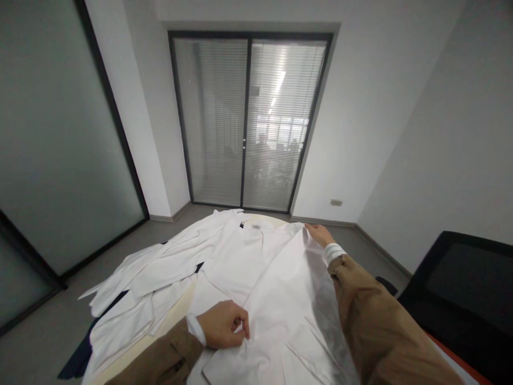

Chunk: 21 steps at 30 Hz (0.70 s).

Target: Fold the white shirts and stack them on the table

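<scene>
White shirt (pixel 260 289) lies spread on the tabletop (pixel 174 307), collar at the far side; left hand (pixel 222 323) rests on its near front, fingers (pixel 241 332) pinching the cloth; right hand (pixel 318 234) holds the far edge raised, fingers pressed together on it; more shirts (pixel 132 283) lie heaped just left.

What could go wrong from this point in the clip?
The right hand raises the far edge of the white collared garment while the curled left hand sits on it nearer the body, so a pull might crease or skew it. The other white garments overhang the pale round tabletop and might slide off, along with the dark garment hanging below.
</scene>
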Tool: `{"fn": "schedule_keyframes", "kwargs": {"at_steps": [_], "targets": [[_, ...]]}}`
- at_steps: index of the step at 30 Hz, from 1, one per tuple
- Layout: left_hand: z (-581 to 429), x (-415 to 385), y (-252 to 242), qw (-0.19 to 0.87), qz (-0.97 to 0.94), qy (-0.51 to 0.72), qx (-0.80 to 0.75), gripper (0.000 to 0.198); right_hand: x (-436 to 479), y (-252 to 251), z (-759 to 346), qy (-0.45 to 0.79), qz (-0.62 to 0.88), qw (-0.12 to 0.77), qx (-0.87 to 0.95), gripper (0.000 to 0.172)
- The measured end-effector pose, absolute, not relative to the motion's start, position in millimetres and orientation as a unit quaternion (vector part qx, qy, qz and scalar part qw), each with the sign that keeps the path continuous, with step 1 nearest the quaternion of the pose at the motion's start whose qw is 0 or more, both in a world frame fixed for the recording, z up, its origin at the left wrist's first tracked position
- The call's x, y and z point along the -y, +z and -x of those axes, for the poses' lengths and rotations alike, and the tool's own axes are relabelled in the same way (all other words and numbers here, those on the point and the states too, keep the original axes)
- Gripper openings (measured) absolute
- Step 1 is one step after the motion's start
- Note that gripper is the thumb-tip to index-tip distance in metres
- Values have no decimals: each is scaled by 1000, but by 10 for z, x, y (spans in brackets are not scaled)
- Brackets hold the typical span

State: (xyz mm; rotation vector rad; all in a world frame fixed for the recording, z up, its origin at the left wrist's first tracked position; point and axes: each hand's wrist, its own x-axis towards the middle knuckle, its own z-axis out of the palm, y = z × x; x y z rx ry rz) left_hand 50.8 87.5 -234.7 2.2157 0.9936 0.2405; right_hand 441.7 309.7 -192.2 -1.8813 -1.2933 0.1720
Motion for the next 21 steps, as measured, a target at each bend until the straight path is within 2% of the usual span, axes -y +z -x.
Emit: {"fn": "schedule_keyframes", "kwargs": {"at_steps": [8, 13, 17, 21], "targets": [[-503, -935, -2396, 387, -833, 108, -379, 20, -3601, -1998, -4331, 109, 757, 368, 529, 20], [-502, -978, -2395, 396, -828, 116, -379, 21, -3698, -1993, -4345, 70, 750, 375, 540, 36], [-500, -988, -2391, 388, -831, 137, -374, 21, -3734, -1971, -4360, -18, 742, 375, 556, 35], [-497, -974, -2361, 407, -820, 139, -377, 22, -3846, -2006, -4393, 50, 756, 359, 545, 41]]}}
